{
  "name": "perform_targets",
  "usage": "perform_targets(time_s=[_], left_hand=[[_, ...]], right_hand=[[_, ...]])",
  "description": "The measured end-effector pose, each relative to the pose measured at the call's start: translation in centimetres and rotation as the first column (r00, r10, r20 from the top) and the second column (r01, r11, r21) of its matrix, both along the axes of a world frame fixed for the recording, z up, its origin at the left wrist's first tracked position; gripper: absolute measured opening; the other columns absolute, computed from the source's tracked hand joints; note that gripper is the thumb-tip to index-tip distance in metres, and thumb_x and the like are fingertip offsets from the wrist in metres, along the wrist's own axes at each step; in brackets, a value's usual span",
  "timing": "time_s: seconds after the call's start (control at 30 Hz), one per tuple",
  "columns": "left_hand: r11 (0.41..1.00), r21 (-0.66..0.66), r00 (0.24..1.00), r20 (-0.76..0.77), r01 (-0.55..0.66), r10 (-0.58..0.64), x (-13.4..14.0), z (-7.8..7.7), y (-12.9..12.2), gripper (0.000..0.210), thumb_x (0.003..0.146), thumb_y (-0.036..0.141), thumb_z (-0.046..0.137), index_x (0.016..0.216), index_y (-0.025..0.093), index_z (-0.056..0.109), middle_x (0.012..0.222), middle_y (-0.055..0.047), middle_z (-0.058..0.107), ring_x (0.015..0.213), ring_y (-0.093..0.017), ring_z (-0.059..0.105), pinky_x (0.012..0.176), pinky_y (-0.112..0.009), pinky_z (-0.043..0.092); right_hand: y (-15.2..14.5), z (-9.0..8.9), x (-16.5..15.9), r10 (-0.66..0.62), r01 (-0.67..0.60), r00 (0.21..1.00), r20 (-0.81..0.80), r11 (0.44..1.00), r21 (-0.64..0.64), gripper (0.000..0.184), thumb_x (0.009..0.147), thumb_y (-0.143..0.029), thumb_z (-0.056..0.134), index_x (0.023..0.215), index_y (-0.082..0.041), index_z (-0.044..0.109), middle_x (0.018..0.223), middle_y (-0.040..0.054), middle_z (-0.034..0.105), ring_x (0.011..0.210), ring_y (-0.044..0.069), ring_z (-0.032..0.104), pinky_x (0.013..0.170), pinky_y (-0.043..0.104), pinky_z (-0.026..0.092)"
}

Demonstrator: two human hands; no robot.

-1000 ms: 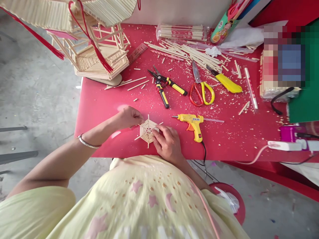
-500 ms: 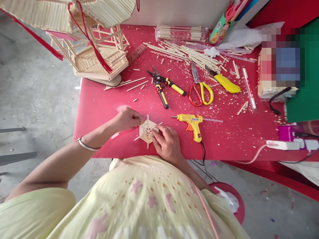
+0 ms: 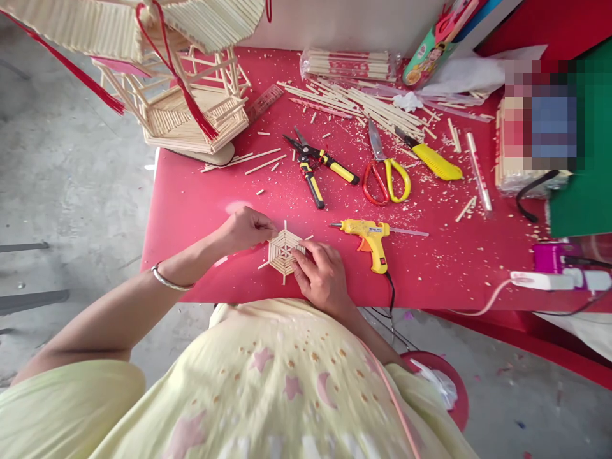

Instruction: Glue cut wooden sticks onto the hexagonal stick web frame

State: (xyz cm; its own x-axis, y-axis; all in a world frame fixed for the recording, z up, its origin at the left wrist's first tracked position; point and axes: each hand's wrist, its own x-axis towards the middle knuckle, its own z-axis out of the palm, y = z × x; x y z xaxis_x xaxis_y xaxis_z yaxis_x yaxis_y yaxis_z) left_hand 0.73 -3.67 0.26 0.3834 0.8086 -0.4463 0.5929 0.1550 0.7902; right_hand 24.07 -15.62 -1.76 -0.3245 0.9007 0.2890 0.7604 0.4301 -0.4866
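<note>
While the left hand (image 3: 246, 226), fingers curled, pinches the upper-left corner of a hexagonal stick lattice (image 3: 278, 260) near the frame's centre, the half-curled right hand (image 3: 325, 271) holds its right side between thumb and fingers. The red table (image 3: 191, 204) bears a yellow glue gun (image 3: 377, 239) right of centre and a stick-built pavilion (image 3: 191, 121) at upper left; grey floor (image 3: 52, 191) shows along the left.

Reaches both forearms (image 3: 205, 247) over the near edge of the table (image 3: 425, 274) — turns the left hand (image 3: 243, 228) inward, bunching fingers toward the thumb; holds the right hand (image 3: 326, 275) palm down, knuckles bent.
</note>
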Motion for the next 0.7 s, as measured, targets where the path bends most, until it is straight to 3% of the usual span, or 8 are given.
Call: perform_targets(time_s=[0.3, 0.5, 0.7], left_hand=[[0.999, 0.023, 1.000, -0.019, 0.025, -0.025, -0.01, -0.02, -0.15, 0.031, 0.079, 0.040, 0.068, 0.082, 0.012, 0.081, 0.053, 0.001, 0.057, 0.048, -0.008, 0.042, 0.046, -0.021, 0.031], [0.999, 0.036, 0.999, -0.027, 0.027, -0.026, 0.11, 0.09, -0.16, 0.038, 0.079, 0.042, 0.066, 0.092, 0.011, 0.083, 0.059, -0.001, 0.062, 0.049, -0.008, 0.043, 0.047, -0.021, 0.032], [0.997, 0.062, 0.999, -0.005, 0.036, -0.035, -0.26, -0.52, -0.31, 0.037, 0.081, 0.040, 0.067, 0.099, 0.012, 0.084, 0.069, -0.003, 0.072, 0.055, -0.011, 0.053, 0.051, -0.022, 0.038]], right_hand=[[-0.02, 0.12, 0.04, 0.001, -0.001, 1.000, 0.018, 1.000, 0.013, 0.034, 0.103, -0.030, 0.057, 0.133, -0.021, 0.068, 0.138, 0.0124, 0.066, 0.122, 0.027, 0.061, 0.107, 0.047, 0.050], [0.01, -0.08, 0.10, 0.030, -0.029, 0.998, 0.046, 0.999, -0.020, 0.044, 0.104, -0.034, 0.056, 0.147, -0.022, 0.058, 0.153, 0.0099, 0.058, 0.130, 0.029, 0.056, 0.111, 0.049, 0.047], [0.09, 0.08, -0.09, 0.041, -0.039, 0.992, 0.121, 0.999, -0.017, 0.043, 0.106, -0.037, 0.053, 0.145, -0.019, 0.060, 0.153, 0.0076, 0.059, 0.127, 0.029, 0.056, 0.107, 0.049, 0.046]])
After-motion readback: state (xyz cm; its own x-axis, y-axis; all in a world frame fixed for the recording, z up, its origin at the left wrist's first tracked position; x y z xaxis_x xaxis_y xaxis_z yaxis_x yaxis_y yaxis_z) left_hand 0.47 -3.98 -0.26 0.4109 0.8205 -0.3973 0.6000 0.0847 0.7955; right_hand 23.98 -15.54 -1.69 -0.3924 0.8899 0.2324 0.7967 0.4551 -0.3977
